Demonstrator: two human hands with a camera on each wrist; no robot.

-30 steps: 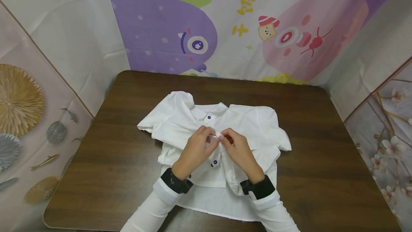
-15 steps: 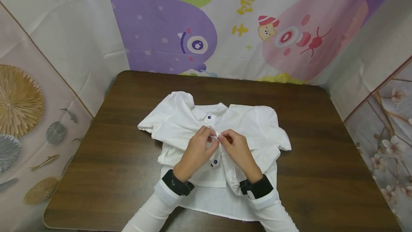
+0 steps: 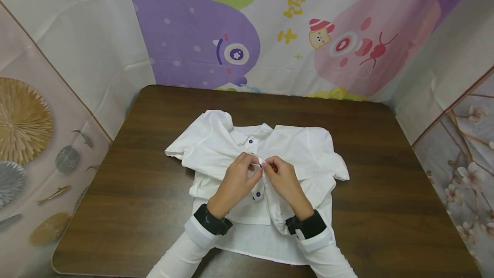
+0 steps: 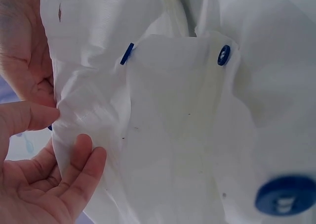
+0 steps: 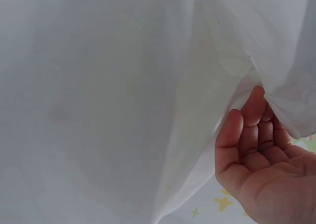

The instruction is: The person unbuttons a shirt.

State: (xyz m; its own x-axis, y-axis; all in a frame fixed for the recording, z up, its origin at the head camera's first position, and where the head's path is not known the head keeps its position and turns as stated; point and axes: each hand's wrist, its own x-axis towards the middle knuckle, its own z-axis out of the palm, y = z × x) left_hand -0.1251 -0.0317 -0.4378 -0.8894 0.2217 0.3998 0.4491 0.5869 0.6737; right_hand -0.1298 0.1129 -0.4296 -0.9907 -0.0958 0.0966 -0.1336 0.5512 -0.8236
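A white short-sleeved shirt (image 3: 312, 151) with dark blue buttons lies front up, its collar toward the far side. Over the middle of the placket, my left hand (image 3: 236, 180) pinches the fabric edge between thumb and fingers. My right hand (image 3: 286, 182) meets it there, pinching the same lifted bit of placket. A sliver of dark blue shows between the fingertips, probably a button. One button (image 3: 251, 141) sits above the hands at the collar and another button (image 3: 258, 194) below them. In the left wrist view a slit-like buttonhole (image 4: 60, 12) marks the fabric strip.
The shirt lies on a dark brown wooden table (image 3: 386, 209) with rounded corners. A cartoon-printed cloth (image 3: 200, 37) hangs behind the far edge, and patterned panels (image 3: 34, 110) stand at both sides. Black bands (image 3: 211, 220) circle both wrists.
Both hands stay at the same spot on the placket. Only their fingertips shift slightly, and a little more dark blue shows between them now.
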